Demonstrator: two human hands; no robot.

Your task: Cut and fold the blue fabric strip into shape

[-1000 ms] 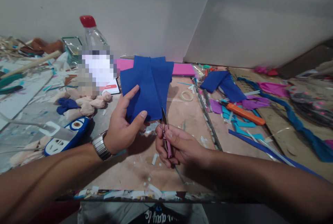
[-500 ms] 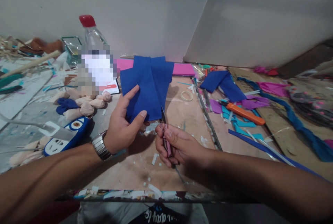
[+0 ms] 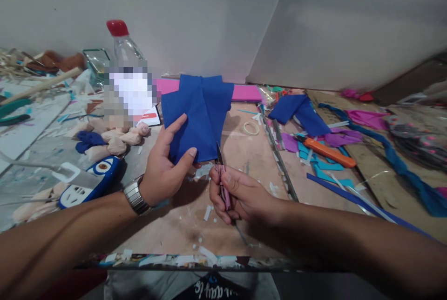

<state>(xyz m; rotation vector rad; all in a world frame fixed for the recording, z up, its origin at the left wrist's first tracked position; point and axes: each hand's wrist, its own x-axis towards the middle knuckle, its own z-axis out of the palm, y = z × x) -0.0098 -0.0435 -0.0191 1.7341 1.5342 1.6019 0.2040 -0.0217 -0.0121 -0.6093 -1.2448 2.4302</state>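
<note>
A folded piece of blue fabric (image 3: 197, 123) is held up above the work board, its layers fanning out at the top. My left hand (image 3: 167, 160) grips its lower left part, thumb and a finger on the front and the other fingers behind. My right hand (image 3: 240, 193) is closed around a pair of pink-handled scissors (image 3: 223, 188). The dark blades point upward at the fabric's lower right corner. Whether the fabric lies between the blades is hard to make out. A metal watch is on my left wrist.
Left are a blue-and-white power strip (image 3: 89, 183), beige cloth bundles (image 3: 115, 144) and a red-capped bottle (image 3: 127, 49). A tape ring (image 3: 251, 129) lies on the board. Rightward are an orange utility knife (image 3: 328, 152), blue fabric (image 3: 310, 116) and several coloured strips. Pink sheets (image 3: 246, 93) rest by the wall.
The scissors and my right hand have shifted very slightly at the fabric's lower right corner. My left hand and the blue fabric have stayed in place.
</note>
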